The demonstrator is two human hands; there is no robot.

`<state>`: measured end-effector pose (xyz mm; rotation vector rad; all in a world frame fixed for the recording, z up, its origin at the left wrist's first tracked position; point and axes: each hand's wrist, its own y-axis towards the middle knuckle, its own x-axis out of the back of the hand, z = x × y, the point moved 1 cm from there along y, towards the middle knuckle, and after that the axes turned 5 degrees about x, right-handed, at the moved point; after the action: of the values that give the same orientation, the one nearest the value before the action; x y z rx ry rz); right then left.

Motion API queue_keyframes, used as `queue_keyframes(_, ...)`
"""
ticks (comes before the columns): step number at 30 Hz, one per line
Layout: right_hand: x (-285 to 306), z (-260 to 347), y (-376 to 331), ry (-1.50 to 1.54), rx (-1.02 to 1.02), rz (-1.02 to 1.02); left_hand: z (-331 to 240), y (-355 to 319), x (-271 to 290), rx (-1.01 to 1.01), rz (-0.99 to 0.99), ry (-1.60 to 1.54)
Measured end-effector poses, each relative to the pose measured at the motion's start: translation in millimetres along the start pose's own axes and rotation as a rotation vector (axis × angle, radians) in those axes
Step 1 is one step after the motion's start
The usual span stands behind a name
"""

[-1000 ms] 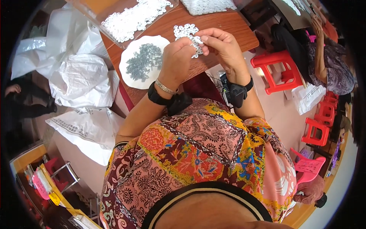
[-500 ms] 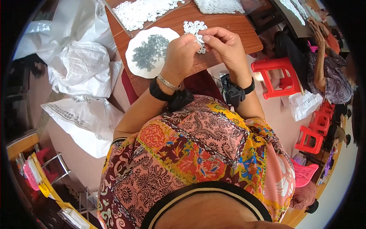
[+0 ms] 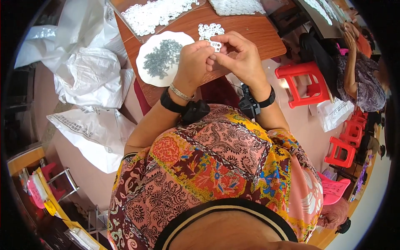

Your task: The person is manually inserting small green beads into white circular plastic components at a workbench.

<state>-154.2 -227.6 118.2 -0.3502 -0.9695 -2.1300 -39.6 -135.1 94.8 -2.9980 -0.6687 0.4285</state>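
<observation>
A small white plastic piece with holes (image 3: 215, 46) is pinched between the fingers of both my hands, above the table's near edge. My left hand (image 3: 195, 59) closes on its left side, while the thumb and forefinger of my right hand (image 3: 243, 55) grip it from the right. Just beyond my fingers lies a small heap of similar white pieces (image 3: 209, 31). Left of my left hand, a white scalloped plate (image 3: 143, 52) bears a pile of small grey screw-like parts (image 3: 161, 58); their exact kind is too small to tell.
On the brown table (image 3: 260, 41) stand a clear tray of white pieces (image 3: 152, 16) and another white batch (image 3: 237, 6) at the back. White sacks (image 3: 89, 77) sit on the floor to the left. To the right are a red stool (image 3: 302, 83) and another person (image 3: 360, 79).
My hands have drawn slightly nearer and turned, so the white piece now shows between them. The small heap behind is less covered by my fingers.
</observation>
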Motion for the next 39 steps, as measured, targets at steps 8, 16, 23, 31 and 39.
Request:
queue_keyframes(8,-0.3,4.0,-4.3,-0.044,0.067,0.0,6.8,-0.4,0.7,-0.009,0.028,-0.069)
queue_keyframes(16,-5.2,7.6,-6.0,-0.115,0.127,-0.005,10.0,-5.9,0.3,-0.027,-0.024,-0.04)
queue_keyframes(23,-4.0,13.5,-4.8,-0.106,0.035,0.015,5.8,-7.4,-2.8,-0.06,-0.046,0.01)
queue_keyframes(31,-10.7,8.7,-9.7,-0.186,0.157,-0.031,13.7,-10.3,-0.9,-0.089,-0.084,0.027)
queue_keyframes(39,-14.1,11.6,-7.4,-0.158,0.138,-0.01,12.5,-16.5,0.5,-0.171,-0.094,0.014)
